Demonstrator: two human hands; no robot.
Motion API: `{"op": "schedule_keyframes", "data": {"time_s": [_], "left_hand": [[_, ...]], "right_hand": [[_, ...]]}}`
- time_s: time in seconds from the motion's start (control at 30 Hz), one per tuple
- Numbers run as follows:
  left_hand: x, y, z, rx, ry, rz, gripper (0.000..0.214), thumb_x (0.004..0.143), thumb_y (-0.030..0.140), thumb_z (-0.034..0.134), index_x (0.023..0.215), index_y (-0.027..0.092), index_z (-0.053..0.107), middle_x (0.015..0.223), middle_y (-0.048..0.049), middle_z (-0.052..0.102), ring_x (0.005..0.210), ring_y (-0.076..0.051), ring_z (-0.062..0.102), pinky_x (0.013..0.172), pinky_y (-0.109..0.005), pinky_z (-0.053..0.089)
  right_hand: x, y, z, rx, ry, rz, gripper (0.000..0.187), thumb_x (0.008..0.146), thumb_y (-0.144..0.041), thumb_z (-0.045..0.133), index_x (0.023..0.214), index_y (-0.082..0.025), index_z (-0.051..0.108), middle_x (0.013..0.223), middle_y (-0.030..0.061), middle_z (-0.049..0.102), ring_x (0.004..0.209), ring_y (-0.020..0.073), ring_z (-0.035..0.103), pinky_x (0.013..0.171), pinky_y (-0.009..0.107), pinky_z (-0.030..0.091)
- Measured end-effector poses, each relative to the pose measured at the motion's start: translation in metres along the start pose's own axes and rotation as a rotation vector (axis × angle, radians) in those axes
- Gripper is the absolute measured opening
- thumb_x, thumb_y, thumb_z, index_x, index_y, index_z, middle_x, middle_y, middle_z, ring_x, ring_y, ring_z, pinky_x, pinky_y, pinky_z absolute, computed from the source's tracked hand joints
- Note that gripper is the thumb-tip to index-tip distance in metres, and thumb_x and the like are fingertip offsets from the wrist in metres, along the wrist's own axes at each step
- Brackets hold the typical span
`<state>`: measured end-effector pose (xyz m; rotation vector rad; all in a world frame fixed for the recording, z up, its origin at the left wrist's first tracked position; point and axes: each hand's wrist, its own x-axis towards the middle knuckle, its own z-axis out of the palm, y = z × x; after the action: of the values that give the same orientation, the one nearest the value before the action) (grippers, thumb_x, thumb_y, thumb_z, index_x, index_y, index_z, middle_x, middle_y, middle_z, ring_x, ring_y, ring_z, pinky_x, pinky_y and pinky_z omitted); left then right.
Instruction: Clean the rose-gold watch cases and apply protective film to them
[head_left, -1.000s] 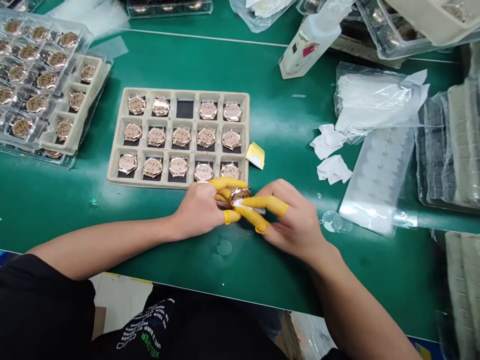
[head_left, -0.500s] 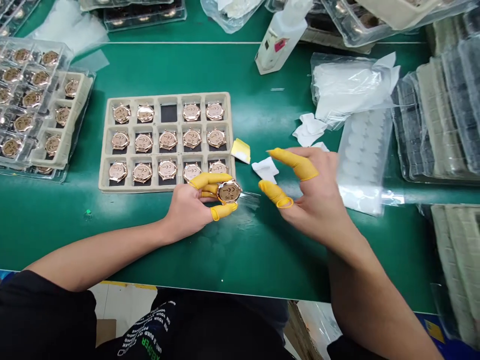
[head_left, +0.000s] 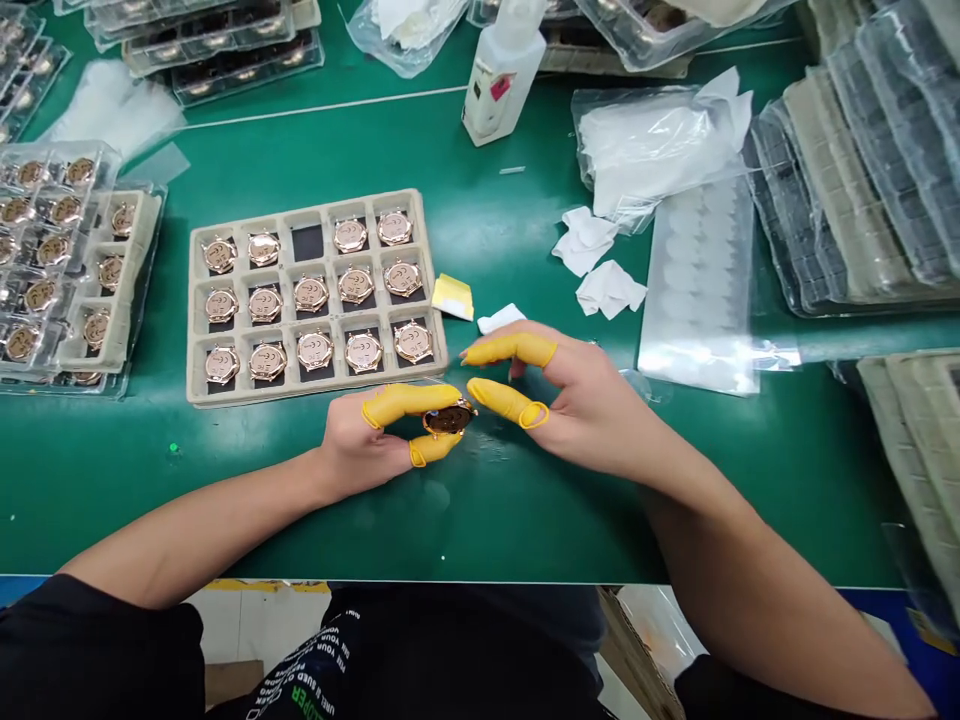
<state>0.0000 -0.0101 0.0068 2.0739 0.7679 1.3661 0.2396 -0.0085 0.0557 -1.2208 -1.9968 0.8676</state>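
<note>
Rose-gold watch case (head_left: pixel 448 420), now flipped dark face up, sits pinched between the yellow-cotted fingers (head_left: pixel 405 402) of the left hand (head_left: pixel 352 445); right hand (head_left: pixel 577 400) has let go, open at 3 o'clock; moulded pulp tray (head_left: pixel 315 392) at 11 o'clock.

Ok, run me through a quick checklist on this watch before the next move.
Watch case pinched in the left hand: ok, held between thumb and fingers.
Right hand: ok, open, holding nothing visible.
Yellow finger cots in place: ok, on the fingertips in view.
Empty compartment in the pulp tray: ok, one free, top row.
Dark side of the watch case: cannot tell if it's clean, too small and reflective.
White wipe: ok, lying beside the tray, near the right hand.
</note>
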Motion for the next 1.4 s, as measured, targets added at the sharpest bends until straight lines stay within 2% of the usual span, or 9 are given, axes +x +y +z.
{"op": "schedule_keyframes", "data": {"time_s": [0.17, 0.33, 0.4, 0.5, 0.63, 0.8, 0.9, 1.13, 1.4], "left_hand": [[0.001, 0.003, -0.001, 0.044, -0.05, 0.047, 0.042, 0.08, 0.022, 0.091, 0.119, 0.024, 0.079, 0.095, -0.0004, 0.087, 0.076, -0.013, 0.083, 0.073, -0.018, 0.068], [-0.001, 0.002, -0.001, 0.001, -0.051, -0.012, 0.041, 0.076, 0.019, 0.093, 0.115, 0.023, 0.081, 0.102, -0.0021, 0.087, 0.083, -0.015, 0.084, 0.081, -0.02, 0.07], [0.001, 0.003, 0.0, -0.101, -0.08, -0.2, 0.042, 0.075, 0.02, 0.092, 0.115, 0.021, 0.081, 0.105, -0.0036, 0.087, 0.089, -0.017, 0.085, 0.087, -0.023, 0.071], [0.007, 0.006, 0.0, -0.299, -0.142, -0.637, 0.051, 0.072, 0.027, 0.095, 0.119, 0.016, 0.079, 0.1, -0.0059, 0.086, 0.088, -0.019, 0.085, 0.081, -0.024, 0.072], [0.016, 0.005, -0.001, -0.442, -0.144, -0.902, 0.06, 0.065, 0.024, 0.096, 0.121, 0.015, 0.077, 0.096, -0.0058, 0.085, 0.082, -0.018, 0.083, 0.076, -0.026, 0.072], [0.018, 0.002, 0.0, -0.519, -0.156, -0.932, 0.06, 0.063, 0.018, 0.094, 0.121, 0.016, 0.077, 0.092, -0.0031, 0.083, 0.079, -0.016, 0.081, 0.075, -0.024, 0.07], [0.017, 0.003, 0.0, -0.521, -0.164, -0.918, 0.059, 0.065, 0.016, 0.093, 0.122, 0.016, 0.077, 0.089, -0.0018, 0.082, 0.077, -0.015, 0.08, 0.074, -0.023, 0.07], [0.017, 0.004, 0.001, -0.512, -0.153, -0.916, 0.059, 0.065, 0.018, 0.093, 0.122, 0.016, 0.076, 0.094, -0.0036, 0.084, 0.083, -0.017, 0.082, 0.079, -0.026, 0.07], [0.018, 0.003, 0.0, -0.514, -0.158, -0.919, 0.06, 0.065, 0.017, 0.093, 0.123, 0.015, 0.076, 0.087, -0.0019, 0.081, 0.076, -0.014, 0.079, 0.074, -0.023, 0.069]], "right_hand": [[0.002, 0.0, 0.003, 0.019, 0.02, -0.076, 0.005, 0.095, -0.02, 0.069, 0.097, -0.024, 0.069, 0.114, 0.0066, 0.077, 0.104, 0.0216, 0.072, 0.086, 0.038, 0.059], [0.002, 0.0, 0.01, -0.093, 0.106, -0.12, 0.015, 0.09, -0.01, 0.066, 0.093, -0.024, 0.066, 0.118, 0.0072, 0.075, 0.106, 0.0246, 0.071, 0.092, 0.045, 0.058], [0.003, 0.0, 0.015, -0.139, 0.288, -0.074, 0.012, 0.092, -0.012, 0.066, 0.091, -0.024, 0.066, 0.114, 0.0084, 0.075, 0.105, 0.026, 0.07, 0.09, 0.046, 0.057], [0.004, 0.002, 0.021, -0.021, 0.496, 0.076, 0.005, 0.096, -0.023, 0.069, 0.092, -0.025, 0.068, 0.109, 0.0084, 0.073, 0.1, 0.0246, 0.07, 0.082, 0.043, 0.058], [0.002, 0.004, 0.021, 0.271, 0.332, 0.217, 0.002, 0.09, -0.026, 0.074, 0.092, -0.026, 0.073, 0.112, 0.006, 0.076, 0.099, 0.0233, 0.073, 0.078, 0.038, 0.061], [0.0, -0.002, 0.024, 0.425, 0.12, 0.331, 0.009, 0.084, -0.028, 0.078, 0.092, -0.024, 0.076, 0.112, 0.0047, 0.081, 0.102, 0.0236, 0.077, 0.085, 0.038, 0.064], [0.0, -0.003, 0.028, 0.44, 0.127, 0.363, 0.009, 0.086, -0.03, 0.078, 0.093, -0.023, 0.076, 0.106, 0.005, 0.081, 0.098, 0.023, 0.077, 0.087, 0.038, 0.065], [-0.001, 0.011, 0.028, 0.464, 0.338, 0.383, 0.009, 0.091, -0.034, 0.077, 0.09, -0.024, 0.076, 0.097, 0.0054, 0.076, 0.089, 0.0204, 0.072, 0.07, 0.032, 0.059], [0.001, -0.008, 0.029, 0.451, 0.114, 0.432, 0.009, 0.086, -0.031, 0.075, 0.091, -0.023, 0.075, 0.098, 0.004, 0.08, 0.094, 0.0213, 0.074, 0.086, 0.036, 0.061]]}}
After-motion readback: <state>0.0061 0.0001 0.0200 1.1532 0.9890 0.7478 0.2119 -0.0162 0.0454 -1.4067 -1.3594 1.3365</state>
